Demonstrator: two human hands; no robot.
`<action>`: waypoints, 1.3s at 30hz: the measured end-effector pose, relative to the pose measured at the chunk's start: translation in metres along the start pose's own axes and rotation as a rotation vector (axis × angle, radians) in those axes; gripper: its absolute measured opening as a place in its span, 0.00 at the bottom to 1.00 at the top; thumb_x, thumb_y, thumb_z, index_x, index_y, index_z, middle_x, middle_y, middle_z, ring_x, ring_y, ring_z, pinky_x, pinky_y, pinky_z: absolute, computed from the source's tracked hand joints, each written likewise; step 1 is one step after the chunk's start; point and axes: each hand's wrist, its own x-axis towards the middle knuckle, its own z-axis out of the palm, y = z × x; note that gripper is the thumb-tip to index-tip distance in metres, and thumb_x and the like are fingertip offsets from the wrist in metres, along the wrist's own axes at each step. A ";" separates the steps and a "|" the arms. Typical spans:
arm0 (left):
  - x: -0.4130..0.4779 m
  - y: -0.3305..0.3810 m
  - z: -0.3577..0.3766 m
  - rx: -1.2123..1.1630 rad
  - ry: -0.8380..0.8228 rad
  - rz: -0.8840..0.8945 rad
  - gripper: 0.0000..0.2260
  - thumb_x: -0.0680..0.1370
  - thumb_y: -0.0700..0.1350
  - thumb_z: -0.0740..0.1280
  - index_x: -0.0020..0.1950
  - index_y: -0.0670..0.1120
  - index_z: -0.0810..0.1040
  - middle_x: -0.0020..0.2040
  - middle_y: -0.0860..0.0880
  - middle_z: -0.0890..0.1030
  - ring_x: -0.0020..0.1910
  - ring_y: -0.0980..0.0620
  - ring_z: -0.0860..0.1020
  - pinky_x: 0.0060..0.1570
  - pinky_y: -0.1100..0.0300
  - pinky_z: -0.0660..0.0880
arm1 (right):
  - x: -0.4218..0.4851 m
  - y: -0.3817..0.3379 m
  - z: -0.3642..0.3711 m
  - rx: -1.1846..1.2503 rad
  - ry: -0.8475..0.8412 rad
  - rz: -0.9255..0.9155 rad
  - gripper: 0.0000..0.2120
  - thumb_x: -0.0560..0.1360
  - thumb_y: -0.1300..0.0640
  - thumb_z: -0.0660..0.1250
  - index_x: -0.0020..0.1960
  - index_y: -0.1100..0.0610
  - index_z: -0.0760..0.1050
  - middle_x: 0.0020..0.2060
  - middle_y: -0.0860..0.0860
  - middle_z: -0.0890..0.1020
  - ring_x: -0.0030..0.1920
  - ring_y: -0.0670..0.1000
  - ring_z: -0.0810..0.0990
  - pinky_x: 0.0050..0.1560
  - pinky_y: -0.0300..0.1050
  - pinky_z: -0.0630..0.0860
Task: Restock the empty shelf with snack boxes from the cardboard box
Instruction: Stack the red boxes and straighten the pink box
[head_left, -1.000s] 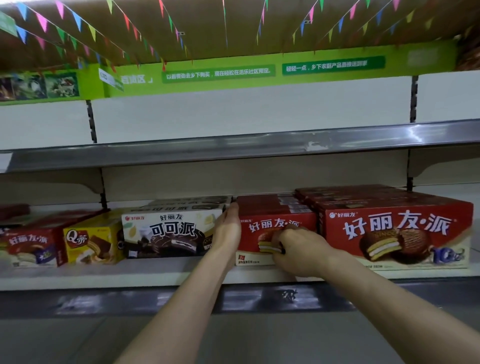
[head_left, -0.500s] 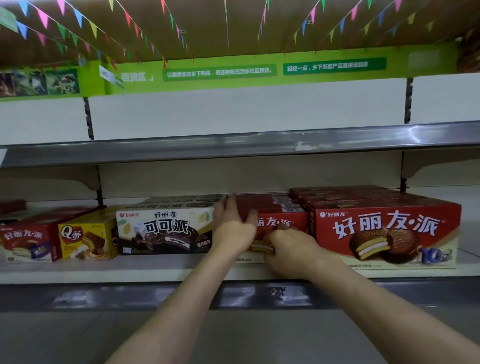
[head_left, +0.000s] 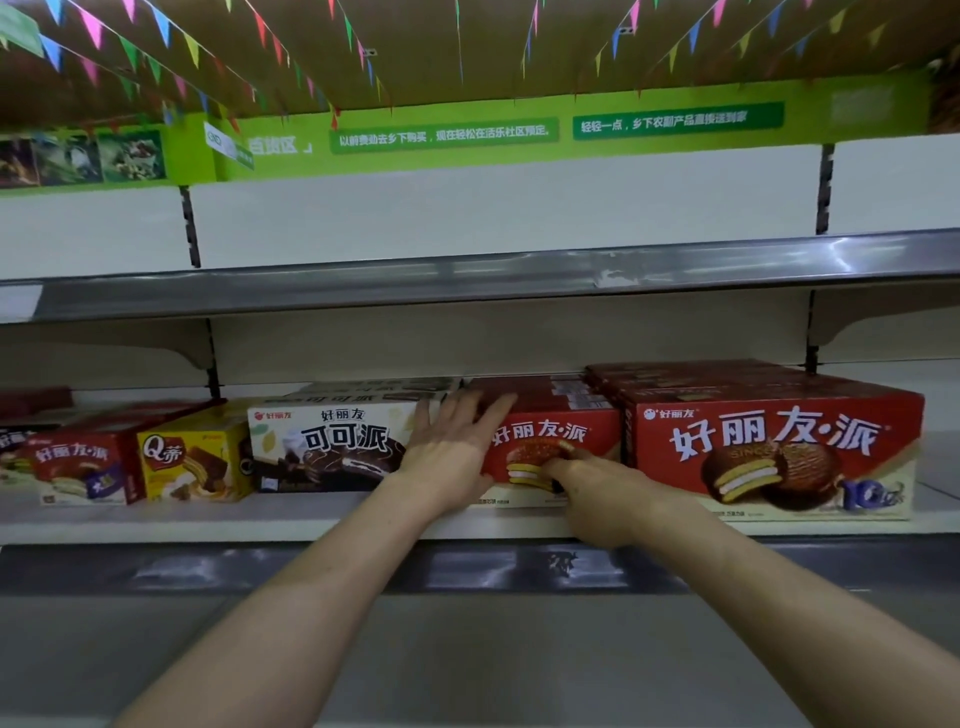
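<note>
A medium red snack box (head_left: 576, 428) stands on the lower shelf (head_left: 311, 514), between a white-and-black cocoa pie box (head_left: 332, 441) and a large red pie box (head_left: 779, 441). My left hand (head_left: 452, 457) lies flat with spread fingers over the medium box's upper left corner, overlapping the cocoa box's right edge. My right hand (head_left: 608, 493) touches the lower front face of the same box with its fingertips. More boxes are lined up behind these front ones. The cardboard box is out of view.
Left of the cocoa box stand a yellow box (head_left: 192, 457) and a small red box (head_left: 78, 462). The grey upper shelf (head_left: 467, 280) overhangs the boxes closely and shows nothing on it. A green sign band and coloured bunting run above.
My left hand has slid from the gap beside the cocoa box onto the red box's corner and spread its fingers. My right hand stays on the box front. The view shifted slightly.
</note>
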 end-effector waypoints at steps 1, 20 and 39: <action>0.000 -0.001 -0.001 -0.013 0.005 -0.004 0.43 0.75 0.53 0.70 0.79 0.54 0.43 0.78 0.45 0.53 0.77 0.45 0.50 0.75 0.40 0.46 | 0.001 -0.005 -0.001 -0.014 0.008 0.009 0.22 0.77 0.62 0.58 0.70 0.50 0.67 0.68 0.53 0.70 0.63 0.57 0.73 0.63 0.52 0.72; -0.040 -0.184 -0.017 0.001 -0.151 -0.560 0.38 0.75 0.59 0.68 0.77 0.47 0.53 0.72 0.43 0.68 0.71 0.41 0.66 0.69 0.46 0.61 | 0.085 -0.155 0.005 -0.288 0.313 -0.131 0.31 0.78 0.60 0.61 0.77 0.61 0.53 0.76 0.58 0.54 0.76 0.59 0.51 0.75 0.56 0.50; -0.024 -0.153 0.012 0.109 -0.122 -0.357 0.53 0.69 0.65 0.71 0.79 0.50 0.39 0.79 0.41 0.43 0.78 0.39 0.42 0.72 0.35 0.43 | 0.122 -0.149 0.009 -0.345 0.341 -0.132 0.44 0.75 0.42 0.66 0.79 0.52 0.42 0.78 0.55 0.45 0.77 0.58 0.44 0.75 0.62 0.44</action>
